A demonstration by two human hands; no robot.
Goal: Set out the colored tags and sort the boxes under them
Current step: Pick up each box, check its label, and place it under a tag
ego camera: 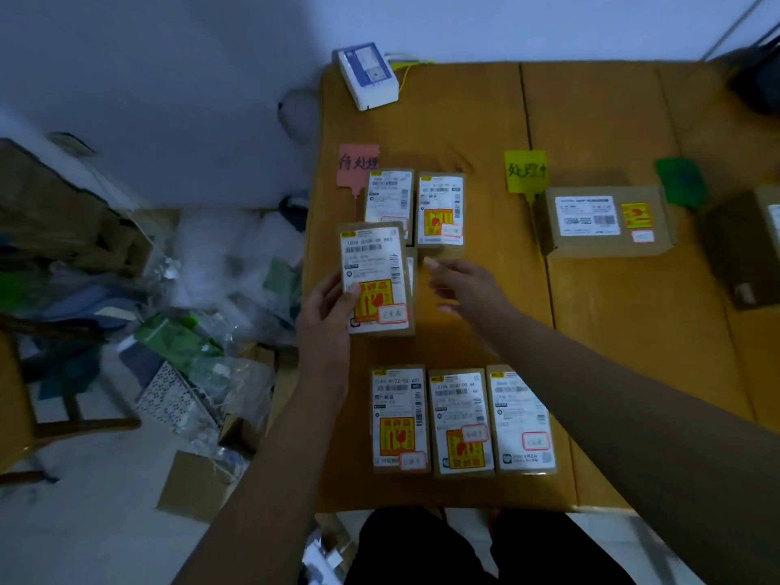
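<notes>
Black-clad legs [464, 551] show at the near edge of the wooden surface [612, 310]. Just beyond them three labelled boxes lie side by side: left [399, 420], middle [460, 422] and right [521, 420]. Farther out, the left hand [325, 306] grips a fourth box [375, 276] by its left edge, thumb on the label. The right hand [464, 285], blurred, reaches beside it with fingers loosely extended, grasping nothing. A pink tag [358, 164] lies far left, with two boxes [388, 200] [441, 209] just near of it. A yellow tag [525, 171] lies to the right, a larger box [608, 221] beside it, then a green tag [679, 181]. Another brown box [747, 251] sits at the right edge.
</notes>
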